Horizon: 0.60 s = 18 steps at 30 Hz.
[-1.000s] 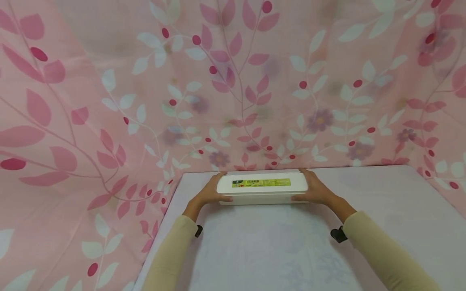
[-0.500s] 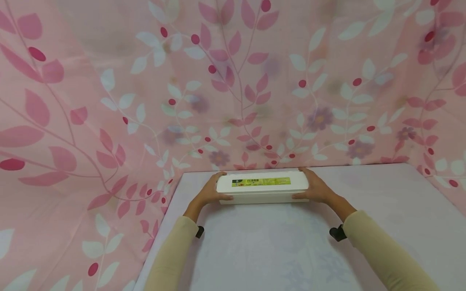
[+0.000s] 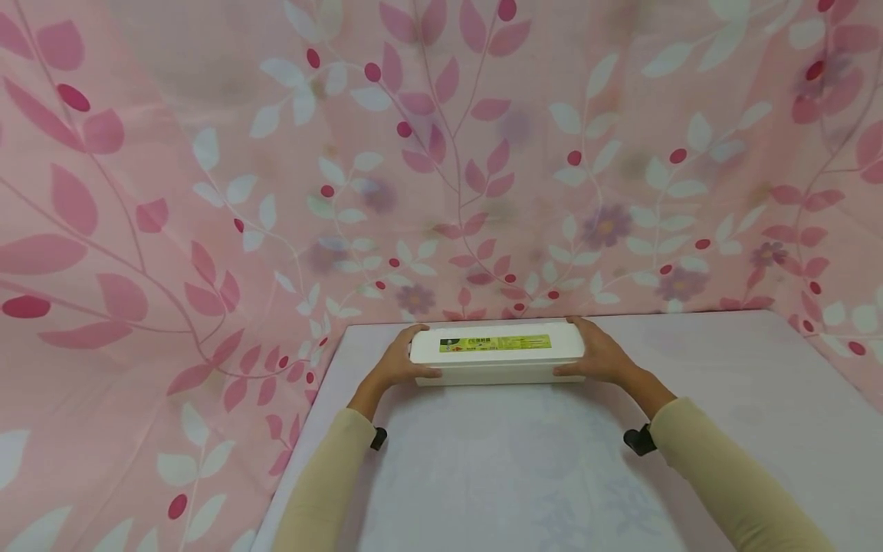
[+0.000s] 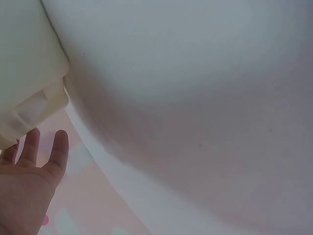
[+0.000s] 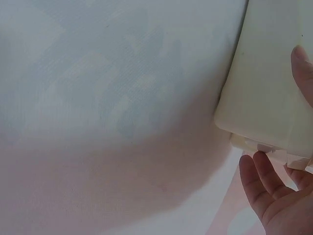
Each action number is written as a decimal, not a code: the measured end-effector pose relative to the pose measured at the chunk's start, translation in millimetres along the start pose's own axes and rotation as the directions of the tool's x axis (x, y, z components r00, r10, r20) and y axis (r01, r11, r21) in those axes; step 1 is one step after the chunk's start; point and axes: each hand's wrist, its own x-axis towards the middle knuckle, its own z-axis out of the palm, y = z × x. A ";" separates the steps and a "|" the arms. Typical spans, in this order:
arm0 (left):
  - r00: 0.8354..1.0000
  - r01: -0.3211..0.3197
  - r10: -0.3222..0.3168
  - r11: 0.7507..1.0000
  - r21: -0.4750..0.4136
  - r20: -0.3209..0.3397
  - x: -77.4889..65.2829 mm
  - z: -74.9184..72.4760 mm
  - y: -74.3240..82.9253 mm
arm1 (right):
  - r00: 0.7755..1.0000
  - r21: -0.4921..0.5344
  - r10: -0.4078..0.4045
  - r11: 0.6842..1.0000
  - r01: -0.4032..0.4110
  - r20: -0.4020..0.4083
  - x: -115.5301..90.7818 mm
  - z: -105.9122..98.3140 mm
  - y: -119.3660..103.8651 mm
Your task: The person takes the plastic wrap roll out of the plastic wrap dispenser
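Note:
A long white cling film box (image 3: 497, 374) with a yellow-green label on its lid lies at the far side of the table, its lid down. At its left end my left hand (image 3: 402, 360) grips it, thumb along the front and fingers round the end and back. The other end is held the same way by my right hand (image 3: 599, 356). In the left wrist view, the end of the box (image 4: 29, 54) shows above the left hand's fingers (image 4: 59, 149). Right wrist view: the thumb lies on the box (image 5: 264, 78), with fingertips at its end. What is inside is hidden.
A pale cloth covers the table (image 3: 497, 475). Right behind the box, the table's back edge meets a pink curtain (image 3: 455, 192) with a leaf pattern, which also hangs along the left and right sides.

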 end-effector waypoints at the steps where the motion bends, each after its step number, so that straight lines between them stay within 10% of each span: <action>1: 1.000 0.006 -0.006 1.000 0.003 0.001 -0.1 -0.2 0.3 | 1.000 -0.002 -0.004 1.000 0.004 -0.002 0.0 -0.3 0.0; 18: 1.000 0.005 -0.005 1.000 0.016 -0.008 -3.0 -4.9 8.0 | 0.999 0.006 -0.032 0.999 0.032 -0.038 -7.1 -5.9 -2.1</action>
